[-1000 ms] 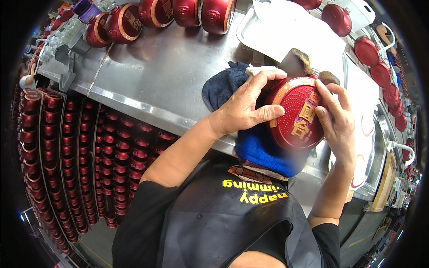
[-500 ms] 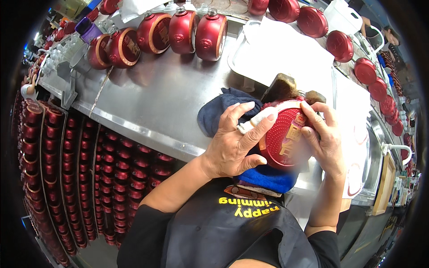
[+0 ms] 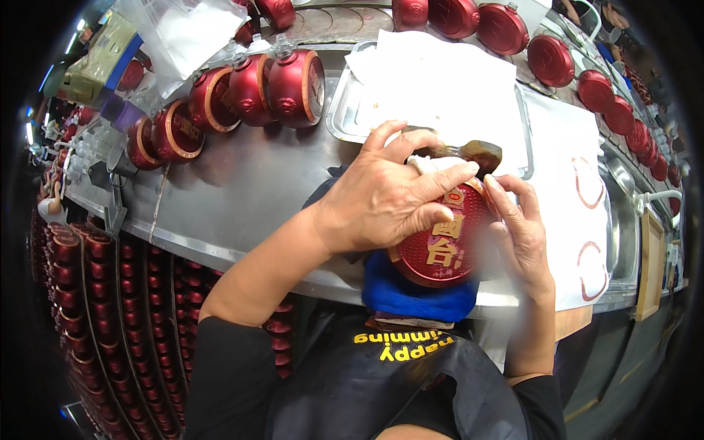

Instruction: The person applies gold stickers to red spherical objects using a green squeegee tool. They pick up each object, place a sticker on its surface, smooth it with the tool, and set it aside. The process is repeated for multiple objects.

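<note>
A flat, round red bottle (image 3: 460, 253) with raised gold characters and a copper-coloured rim rests on a folded blue towel (image 3: 418, 297) close to my body. My left hand (image 3: 378, 194) is closed on a white cloth (image 3: 424, 164), thumb and forefinger reaching over the bottle's upper left edge. At the upper right rim, the bent thumb and fingers of my right hand (image 3: 522, 231) grip the bottle's edge. Just beyond my fingers lies a dark, worn piece with a rounded brown end (image 3: 482, 155); its kind is unclear. My left hand hides part of the bottle and a dark cloth.
Several red bottles (image 3: 297, 88) line the steel table (image 3: 235, 191) at the far left. Behind my hands is a metal tray (image 3: 339, 117) with white paper (image 3: 447, 81). More bottles (image 3: 551, 61) curve along the right; a sink (image 3: 623, 242) is beyond. Racks of bottles (image 3: 99, 293) fill the lower left.
The bottle has turned so its characters run more upright. My left hand and cloth have shifted across its upper edge. The whole view has swung slightly.
</note>
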Tool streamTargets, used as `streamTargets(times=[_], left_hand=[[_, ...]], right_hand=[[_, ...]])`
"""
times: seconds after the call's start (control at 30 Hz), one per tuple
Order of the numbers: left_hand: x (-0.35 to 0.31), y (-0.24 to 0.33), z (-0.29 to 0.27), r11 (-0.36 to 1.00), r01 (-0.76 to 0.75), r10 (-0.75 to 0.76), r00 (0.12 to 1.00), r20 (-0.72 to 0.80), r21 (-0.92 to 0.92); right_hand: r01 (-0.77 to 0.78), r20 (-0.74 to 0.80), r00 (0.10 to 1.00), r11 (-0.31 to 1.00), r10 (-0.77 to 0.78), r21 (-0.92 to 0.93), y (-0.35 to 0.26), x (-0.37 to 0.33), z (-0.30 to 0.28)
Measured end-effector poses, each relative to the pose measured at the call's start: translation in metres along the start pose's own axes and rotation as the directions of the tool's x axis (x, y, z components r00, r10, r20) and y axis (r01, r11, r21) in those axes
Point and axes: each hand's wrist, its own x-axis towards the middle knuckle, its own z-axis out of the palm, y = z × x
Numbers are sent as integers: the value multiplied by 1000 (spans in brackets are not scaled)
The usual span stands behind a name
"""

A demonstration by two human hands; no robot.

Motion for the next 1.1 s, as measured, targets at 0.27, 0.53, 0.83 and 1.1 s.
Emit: streamTargets(times=[0.27,0.53,0.83,1.1], left_hand=[[8,-3,3,999,-29,30,999,-36,13],[17,6,-4,986,-65,52,994,92,152],[24,12,2,986,-89,77,994,83,145],[22,12,4,988,-63,48,994,101,143]], right_hand=[[59,-54,997,997,-61,-51,4,-4,2],[31,-143,989,996,-43,-86,2,-17,1],[-41,-249,966,990,74,133,5,-4,7],[-64,-262,960,988,100,142,8,-8,4]])
